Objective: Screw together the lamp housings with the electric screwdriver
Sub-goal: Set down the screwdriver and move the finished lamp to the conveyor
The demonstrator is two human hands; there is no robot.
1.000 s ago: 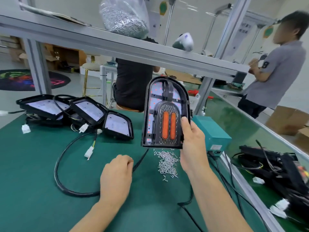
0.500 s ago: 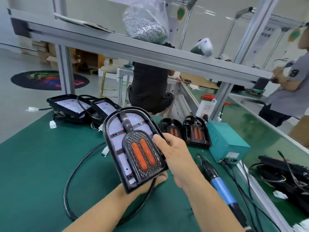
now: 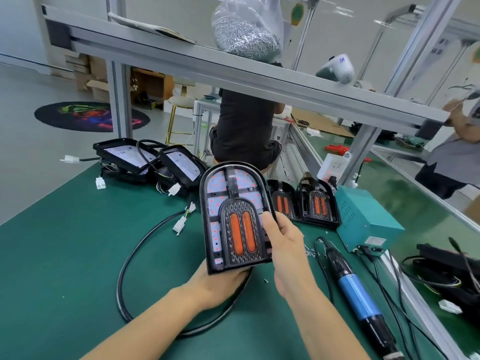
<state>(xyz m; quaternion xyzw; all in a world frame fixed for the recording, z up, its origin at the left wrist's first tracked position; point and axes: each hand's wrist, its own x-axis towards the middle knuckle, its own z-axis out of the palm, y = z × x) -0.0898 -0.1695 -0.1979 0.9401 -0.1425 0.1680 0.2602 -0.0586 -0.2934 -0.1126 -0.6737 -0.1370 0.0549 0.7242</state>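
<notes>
Writing: none readable on the lamp or the teal box's label.
Lamp housing [image 3: 235, 219]: held above the green mat, arched end far.
My right hand [image 3: 287, 252]: grips its right edge, thumb on the face.
My left hand [image 3: 220, 284]: cups the near end from beneath.
Electric screwdriver [image 3: 357, 294]: lying right, untouched.

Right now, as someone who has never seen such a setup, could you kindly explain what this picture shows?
There is no machine here: a camera on a person's head looks down at their two bare hands. Both hold one lamp housing above a green bench; the left hand supports it from below, the right hand grips its right edge. On the bench lie the blue electric screwdriver, a teal box, more housings, a black cable and loose screws.
</notes>
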